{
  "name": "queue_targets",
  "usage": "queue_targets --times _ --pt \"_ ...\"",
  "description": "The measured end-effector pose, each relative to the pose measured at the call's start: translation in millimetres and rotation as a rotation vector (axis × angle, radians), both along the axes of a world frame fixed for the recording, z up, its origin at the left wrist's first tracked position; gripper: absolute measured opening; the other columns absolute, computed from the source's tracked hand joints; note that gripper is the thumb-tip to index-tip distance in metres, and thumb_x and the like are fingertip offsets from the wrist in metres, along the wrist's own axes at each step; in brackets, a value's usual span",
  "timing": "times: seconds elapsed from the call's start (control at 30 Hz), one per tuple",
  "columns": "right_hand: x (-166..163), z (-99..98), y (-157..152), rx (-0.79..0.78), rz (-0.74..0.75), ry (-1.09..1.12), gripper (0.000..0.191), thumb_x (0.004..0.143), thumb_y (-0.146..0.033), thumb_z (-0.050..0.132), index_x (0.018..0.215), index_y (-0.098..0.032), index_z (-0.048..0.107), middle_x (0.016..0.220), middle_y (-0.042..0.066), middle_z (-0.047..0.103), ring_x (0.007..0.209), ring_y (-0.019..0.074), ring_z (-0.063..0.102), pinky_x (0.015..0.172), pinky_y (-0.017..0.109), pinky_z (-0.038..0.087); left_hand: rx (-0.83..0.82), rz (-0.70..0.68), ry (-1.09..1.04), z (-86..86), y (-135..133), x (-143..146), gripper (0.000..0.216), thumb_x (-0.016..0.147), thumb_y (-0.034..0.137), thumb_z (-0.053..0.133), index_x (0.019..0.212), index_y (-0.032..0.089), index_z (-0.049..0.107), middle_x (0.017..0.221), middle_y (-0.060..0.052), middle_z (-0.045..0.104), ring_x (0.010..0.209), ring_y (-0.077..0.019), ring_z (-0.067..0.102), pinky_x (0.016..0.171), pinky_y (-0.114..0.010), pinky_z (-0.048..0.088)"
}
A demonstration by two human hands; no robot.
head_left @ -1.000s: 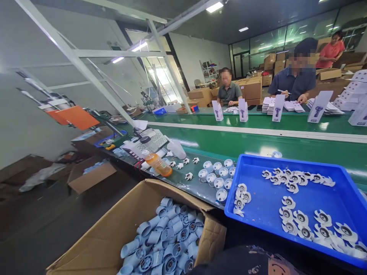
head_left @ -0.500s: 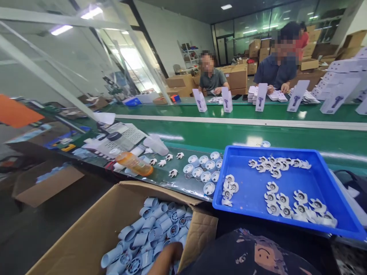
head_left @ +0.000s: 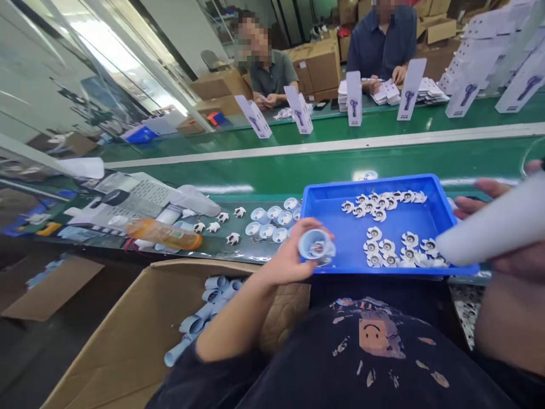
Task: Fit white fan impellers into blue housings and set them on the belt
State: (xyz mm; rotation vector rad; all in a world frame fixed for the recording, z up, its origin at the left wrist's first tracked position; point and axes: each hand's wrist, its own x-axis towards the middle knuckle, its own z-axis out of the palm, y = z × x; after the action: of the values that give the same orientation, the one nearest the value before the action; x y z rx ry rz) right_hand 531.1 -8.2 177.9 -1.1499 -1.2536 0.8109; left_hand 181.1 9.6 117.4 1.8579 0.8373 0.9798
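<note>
My left hand (head_left: 293, 255) is closed round a pale blue plastic tube housing (head_left: 315, 247), held up at the near left corner of the blue tray (head_left: 340, 204). White fan impellers (head_left: 385, 247) lie scattered in that tray. My right hand (head_left: 506, 233) is at the right edge, blurred, gripping a long white cylinder (head_left: 494, 224) that points left over the tray. A cardboard box (head_left: 128, 335) below my left arm holds many more pale blue housings (head_left: 204, 318).
Several upright housings (head_left: 270, 221) and loose impellers (head_left: 215, 226) sit on the dark bench left of the tray, beside an orange bottle (head_left: 164, 234) and papers (head_left: 140, 193). A green conveyor (head_left: 323, 165) runs behind. Two people sit across it with white product boxes (head_left: 353, 97).
My left hand rose out of the cardboard box with one housing and came up to the tray. My right hand with the white cylinder entered from the right. The view tilted down.
</note>
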Motion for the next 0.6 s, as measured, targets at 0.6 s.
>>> queue_targets --times 0.6 --pt "-68 30.0 -4 0.202 0.174 0.303 0.063 0.081 -0.078 0.050 0.110 -0.022 0.039 0.081 0.001 0.050 0.064 0.0168 0.057 0.055 0.032 0.050 0.245 -0.193 0.181 0.9 -8 140 0.032 0.070 0.037 0.071 0.093 0.018 0.059 0.092 -0.006 0.068 0.086 -0.0234 0.063 0.075 -0.034 0.051"
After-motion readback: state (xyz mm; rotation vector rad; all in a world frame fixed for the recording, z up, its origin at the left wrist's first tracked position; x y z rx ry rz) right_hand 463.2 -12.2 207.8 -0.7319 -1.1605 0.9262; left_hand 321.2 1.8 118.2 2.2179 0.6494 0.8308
